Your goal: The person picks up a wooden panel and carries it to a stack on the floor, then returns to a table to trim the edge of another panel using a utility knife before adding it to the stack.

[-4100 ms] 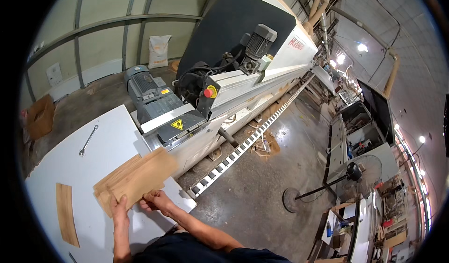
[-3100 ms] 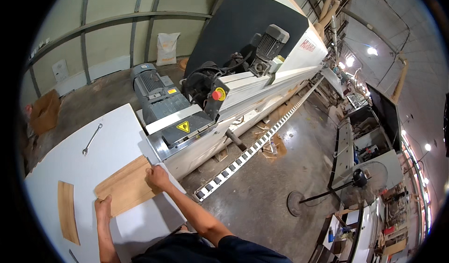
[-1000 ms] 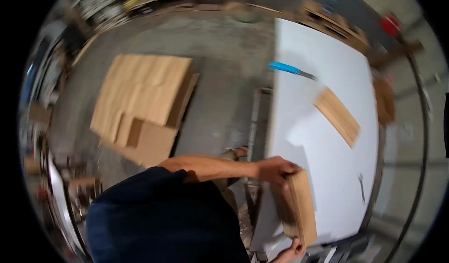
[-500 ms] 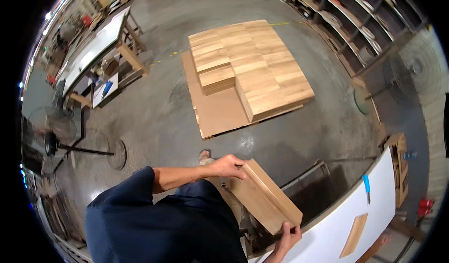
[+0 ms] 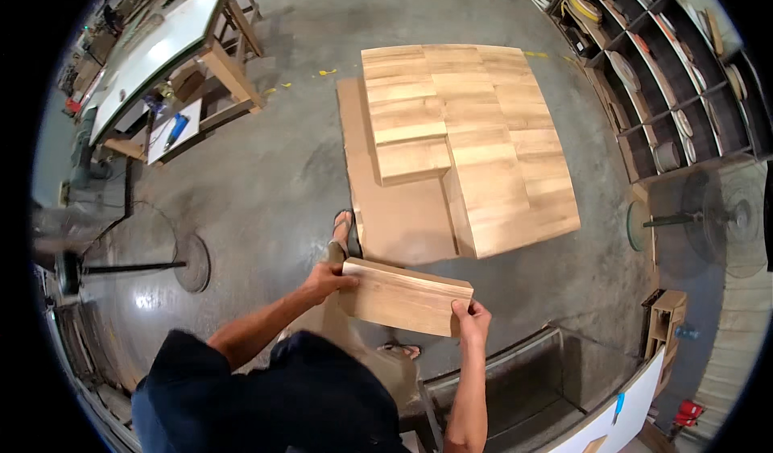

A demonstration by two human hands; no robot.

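Note:
Between my two hands I hold a wood-grain board (image 5: pixel 403 298), possibly more than one board stacked together, in front of my body. My left hand (image 5: pixel 328 281) grips its left end, thumb on the face. At the right end, my right hand (image 5: pixel 471 319) pinches the edge with the thumb on top. Just beyond lies a large block of stacked wood-grain boards (image 5: pixel 491 147), set out in rows. Its near left part is lower, and a brown cardboard sheet (image 5: pixel 411 223) shows bare beneath it.
A white-topped workbench (image 5: pixel 165 46) stands at the far left, a fan stand (image 5: pixel 133 268) nearer. Shelves (image 5: pixel 676 74) with rolls line the right. A metal-framed trolley (image 5: pixel 515 380) sits close on my right, beside a white table (image 5: pixel 616 417) bearing a blue knife (image 5: pixel 618 407).
I have turned away from the white table toward the stack. The held board has swung from a slant at the right to lie nearly crosswise before me, and a foot has stepped forward.

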